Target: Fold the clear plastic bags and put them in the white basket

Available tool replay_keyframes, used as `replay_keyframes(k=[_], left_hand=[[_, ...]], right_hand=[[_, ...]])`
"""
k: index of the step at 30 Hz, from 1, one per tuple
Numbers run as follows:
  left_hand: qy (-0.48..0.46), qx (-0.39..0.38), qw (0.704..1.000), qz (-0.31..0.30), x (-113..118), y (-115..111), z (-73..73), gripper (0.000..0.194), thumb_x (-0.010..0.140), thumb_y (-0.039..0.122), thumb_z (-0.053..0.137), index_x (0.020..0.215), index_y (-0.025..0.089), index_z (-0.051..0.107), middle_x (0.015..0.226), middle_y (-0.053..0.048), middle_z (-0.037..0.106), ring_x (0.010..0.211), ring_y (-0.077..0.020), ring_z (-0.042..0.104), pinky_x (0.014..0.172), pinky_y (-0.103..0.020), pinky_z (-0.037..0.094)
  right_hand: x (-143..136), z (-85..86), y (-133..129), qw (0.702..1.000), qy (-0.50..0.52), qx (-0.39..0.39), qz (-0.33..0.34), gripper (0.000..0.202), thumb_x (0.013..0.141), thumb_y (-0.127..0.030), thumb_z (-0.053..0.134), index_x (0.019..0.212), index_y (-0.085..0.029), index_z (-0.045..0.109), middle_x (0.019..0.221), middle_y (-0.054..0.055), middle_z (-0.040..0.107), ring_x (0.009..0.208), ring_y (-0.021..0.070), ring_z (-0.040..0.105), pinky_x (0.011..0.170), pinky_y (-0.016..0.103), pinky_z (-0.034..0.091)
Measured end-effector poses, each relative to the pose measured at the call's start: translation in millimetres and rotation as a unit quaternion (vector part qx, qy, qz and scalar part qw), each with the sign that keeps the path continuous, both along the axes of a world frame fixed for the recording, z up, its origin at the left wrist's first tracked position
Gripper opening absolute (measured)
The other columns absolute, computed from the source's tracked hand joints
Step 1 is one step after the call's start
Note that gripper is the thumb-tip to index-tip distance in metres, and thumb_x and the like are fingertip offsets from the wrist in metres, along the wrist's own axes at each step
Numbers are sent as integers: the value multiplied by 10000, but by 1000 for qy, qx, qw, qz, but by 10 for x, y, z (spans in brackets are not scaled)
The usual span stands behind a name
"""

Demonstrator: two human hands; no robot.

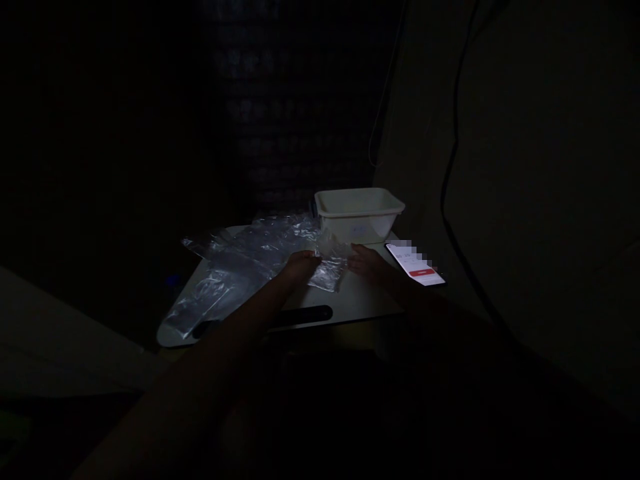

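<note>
In the dim head view, a clear plastic bag (327, 273) is between my two hands over the table. My left hand (301, 265) grips its left side, fingers closed on the film. At its right edge, my right hand (367, 261) has its fingers closed on the bag too. More clear plastic bags (245, 257) lie spread in a crinkled pile to the left. Just behind my hands stands a white plastic bin (357, 227); its inside looks pale, and its floor is hidden by the front wall.
A phone with a lit screen (417, 265) lies at the right edge of the small white table (370, 297). The table has a dark slot (305, 315) along its front. A dark cable (456, 133) hangs down the wall at right.
</note>
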State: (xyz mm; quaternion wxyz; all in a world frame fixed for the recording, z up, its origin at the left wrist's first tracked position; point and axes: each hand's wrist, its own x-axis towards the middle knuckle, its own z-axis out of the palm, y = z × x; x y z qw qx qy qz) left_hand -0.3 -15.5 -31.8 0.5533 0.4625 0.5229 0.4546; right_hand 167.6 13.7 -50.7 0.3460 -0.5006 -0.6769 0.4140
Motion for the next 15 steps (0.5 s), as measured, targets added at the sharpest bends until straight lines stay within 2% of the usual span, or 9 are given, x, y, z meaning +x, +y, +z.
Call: replay_keyframes(k=[3,5,9,15], left_hand=[[-43,-7,999,8,19,10,-2,40,575,89,503,589,126,497,451,39,485,400,-68,460,441,-192,361],[-52,-10,998,18,40,8,-6,56,567,78,503,586,129,491,460,35,497,408,-73,469,448,-198,369],[-55,-20,998,16,78,-6,-15,58,564,78,513,562,129,487,455,38,495,409,-69,466,447,-194,367],[-11,-35,999,3,38,-25,-20,126,566,102,525,468,133,452,357,63,409,312,-33,359,346,-153,262]], right_hand=[[-5,70,-114,973,128,-177,76,367,786,-381,235,956,-143,457,852,95,587,718,147,573,664,306,449],[-46,119,-188,951,186,-228,99,290,753,-375,346,864,-150,491,796,74,593,658,137,567,637,301,451],[-113,165,-254,949,213,-216,83,100,638,-235,530,693,-153,514,567,-9,543,496,96,515,505,236,433],[-74,78,-176,961,198,-180,67,129,561,-242,580,565,-154,486,419,-51,455,368,65,426,358,189,334]])
